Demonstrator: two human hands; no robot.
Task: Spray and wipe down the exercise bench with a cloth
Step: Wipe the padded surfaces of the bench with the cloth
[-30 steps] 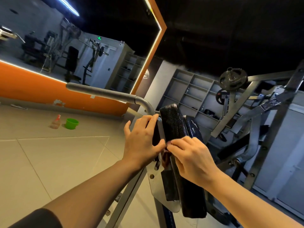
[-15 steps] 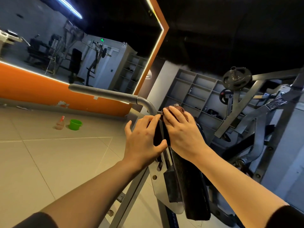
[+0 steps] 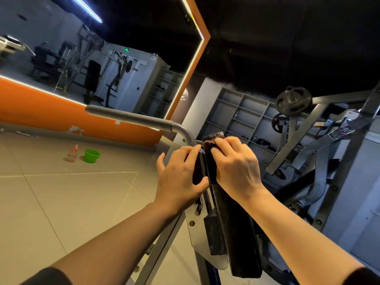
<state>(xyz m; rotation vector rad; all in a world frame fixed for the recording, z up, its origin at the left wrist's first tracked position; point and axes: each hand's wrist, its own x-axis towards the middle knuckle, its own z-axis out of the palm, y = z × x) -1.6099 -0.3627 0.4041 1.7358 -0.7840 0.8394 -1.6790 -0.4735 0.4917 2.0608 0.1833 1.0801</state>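
A narrow black bench pad (image 3: 236, 227) stands nearly upright in front of me on a grey metal frame. My left hand (image 3: 181, 177) grips the pad's left edge near the top, thumb curled round it. My right hand (image 3: 236, 167) presses a dark reddish cloth (image 3: 208, 145) against the top of the pad; only a small part of the cloth shows past the fingers. A clear spray bottle (image 3: 72, 154) with a red top stands on the floor far to the left.
A grey padded handle bar (image 3: 131, 118) sticks out left from the frame. A green tub (image 3: 91, 155) sits by the spray bottle. Weight plates (image 3: 293, 101) and machine arms crowd the right. Grey shelving (image 3: 240, 118) and a wall mirror stand behind.
My right hand has moved with the cloth from mid pad up to the pad's top. My left hand keeps its grip on the pad's left edge.
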